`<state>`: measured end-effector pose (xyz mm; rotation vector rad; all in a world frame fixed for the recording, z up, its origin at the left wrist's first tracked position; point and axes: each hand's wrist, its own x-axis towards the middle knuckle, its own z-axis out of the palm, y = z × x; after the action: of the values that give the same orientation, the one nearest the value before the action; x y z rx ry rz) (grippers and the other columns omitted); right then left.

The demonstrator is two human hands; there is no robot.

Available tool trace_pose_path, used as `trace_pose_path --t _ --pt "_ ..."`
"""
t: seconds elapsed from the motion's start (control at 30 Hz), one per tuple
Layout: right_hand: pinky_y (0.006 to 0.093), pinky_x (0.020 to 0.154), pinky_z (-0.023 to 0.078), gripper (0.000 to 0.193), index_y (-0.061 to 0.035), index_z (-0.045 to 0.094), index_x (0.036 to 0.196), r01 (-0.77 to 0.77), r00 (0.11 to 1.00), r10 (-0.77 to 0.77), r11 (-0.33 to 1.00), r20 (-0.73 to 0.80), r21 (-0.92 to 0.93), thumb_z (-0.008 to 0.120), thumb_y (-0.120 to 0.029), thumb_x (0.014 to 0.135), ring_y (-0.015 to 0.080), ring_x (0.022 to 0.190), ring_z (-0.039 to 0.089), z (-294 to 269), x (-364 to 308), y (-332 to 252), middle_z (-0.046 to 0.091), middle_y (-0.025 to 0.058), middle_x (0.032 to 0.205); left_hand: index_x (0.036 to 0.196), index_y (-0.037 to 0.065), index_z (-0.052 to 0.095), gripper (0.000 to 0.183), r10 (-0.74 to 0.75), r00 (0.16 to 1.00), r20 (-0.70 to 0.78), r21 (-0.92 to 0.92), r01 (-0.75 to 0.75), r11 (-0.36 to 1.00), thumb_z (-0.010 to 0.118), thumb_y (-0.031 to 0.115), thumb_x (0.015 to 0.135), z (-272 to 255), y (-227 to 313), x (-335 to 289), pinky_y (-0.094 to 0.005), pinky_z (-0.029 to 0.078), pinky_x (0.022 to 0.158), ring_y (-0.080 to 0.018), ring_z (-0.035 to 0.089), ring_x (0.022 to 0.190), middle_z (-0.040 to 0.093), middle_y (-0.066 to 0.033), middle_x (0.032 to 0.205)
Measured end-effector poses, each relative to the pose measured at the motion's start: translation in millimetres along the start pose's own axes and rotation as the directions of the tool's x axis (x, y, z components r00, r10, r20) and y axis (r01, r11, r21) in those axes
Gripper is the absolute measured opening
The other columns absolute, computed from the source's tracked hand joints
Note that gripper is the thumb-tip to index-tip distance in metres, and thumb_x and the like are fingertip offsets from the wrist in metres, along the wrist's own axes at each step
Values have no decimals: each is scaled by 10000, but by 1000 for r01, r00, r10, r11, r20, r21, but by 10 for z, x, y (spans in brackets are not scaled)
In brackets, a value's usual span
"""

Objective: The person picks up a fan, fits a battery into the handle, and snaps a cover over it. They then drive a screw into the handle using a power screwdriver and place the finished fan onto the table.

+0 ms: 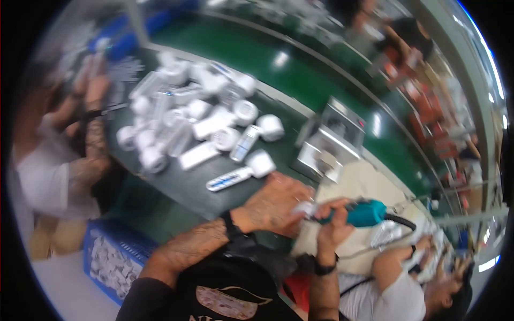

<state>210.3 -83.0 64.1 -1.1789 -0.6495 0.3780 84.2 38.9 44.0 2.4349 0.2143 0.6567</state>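
While the right hand [334, 222] wraps the teal power tool [367, 213], body to the right and tip pointing left, the left hand [279, 204] sits just left of the tip, fingers curled in at a small whitish piece [304, 208]. Blur there; can't tell if the left actually pinches it. Black cable [400, 220] leaves the tool's right end. Cream board [356, 184] lies under and beyond the tool. Blue crate [131, 252] of small white pieces is well left of the tool, lower down.

Dark worktable [179, 184] spreads left of the tool. Nearest the tool on it: white round head [262, 163], slim blue-striped piece [227, 180] right up against it; can't tell if joined. Further up-left of the tool, heap of white parts [209, 126], round heads and bars mixed. Silver metal box [345, 125] stands beyond the tool, slightly left.

Co-worker in white [388, 291] is below-right of the tool; another co-worker [51, 176] is far left of it, hands raised. Beyond the tool: green floor [262, 51], then a person in a dark top [415, 35], blurred.
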Motion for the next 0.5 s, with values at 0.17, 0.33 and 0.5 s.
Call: trace_pose_path --t 0.17,0.33,0.5 --pt "275 524 401 457 -40 507 1053 61 991 -86 974 105 219 619 -471 952 139 559 469 49 -156 -560 463 19 652 1144 76 625 355 146 987 62 187 -155 970 678 236 832 3 179 -233 -408 488 928 -285 589 1117 602 -118 1245" --pt "327 523 455 540 -25 536 1098 210 965 -240 946 102 247 628 -528 927 216 556 516 93 -388 -854 529 96 693 1170 16 638 327 -504 778 -374 -377 369 849 658 231 924 -915 169 -564 -380 513 901 -317 652 1018 675 -163 1097" --pt "310 501 423 562 -21 529 1068 136 986 -144 986 80 97 603 -561 929 209 532 483 15 -535 -760 501 88 664 1332 -13 498 397 -570 249 -783 -528 217 821 600 117 971 -2147 -1024 -1096 -290 468 943 -162 577 1091 605 -98 1221"
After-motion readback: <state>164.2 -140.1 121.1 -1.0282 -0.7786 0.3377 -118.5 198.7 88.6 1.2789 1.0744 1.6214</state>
